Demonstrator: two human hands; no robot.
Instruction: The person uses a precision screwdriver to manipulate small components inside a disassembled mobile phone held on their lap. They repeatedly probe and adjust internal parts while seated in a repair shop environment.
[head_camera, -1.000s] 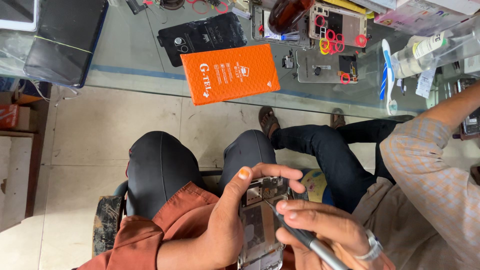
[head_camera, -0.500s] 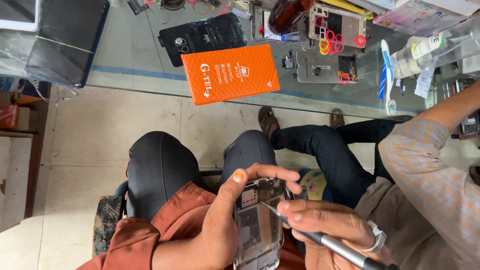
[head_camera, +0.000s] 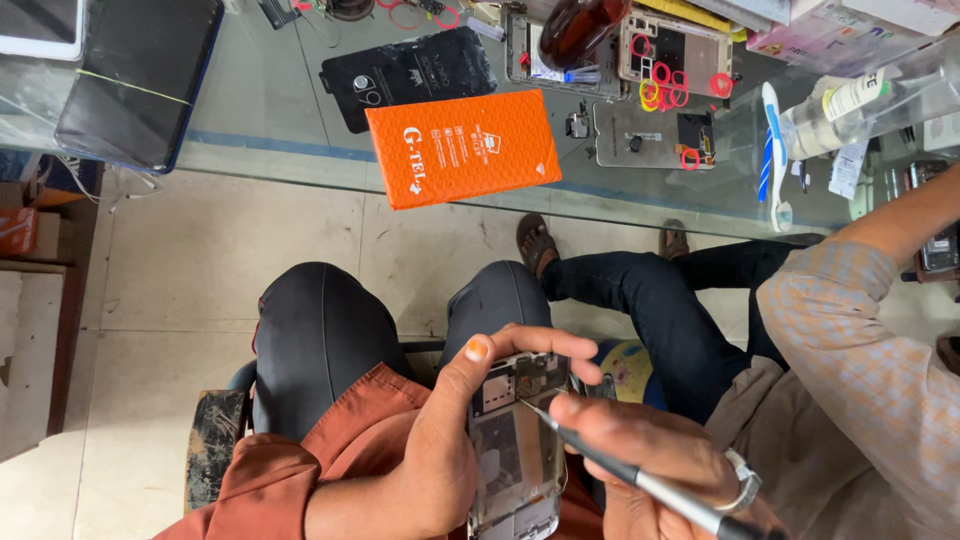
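Note:
My left hand (head_camera: 455, 430) grips an opened smartphone (head_camera: 515, 440) with its back cover off, so the circuit board and metal shields show. My thumb rests at the phone's upper left corner and my fingers curl over its top edge. My right hand (head_camera: 650, 465) holds a slim metal screwdriver (head_camera: 640, 482). Its tip touches the phone's inner board near the upper middle. Both hands are low in the view, above my lap.
A glass counter (head_camera: 280, 120) carries an orange box (head_camera: 462, 147), a black phone back cover (head_camera: 410, 75), opened phones (head_camera: 645, 130), red rings, a toothbrush (head_camera: 772, 150) and a bottle. Another person in a checked shirt (head_camera: 860, 360) sits at the right.
My view has shifted slightly; the phone and both hands sit a little higher in the frame. The screwdriver tip stays on the phone's board.

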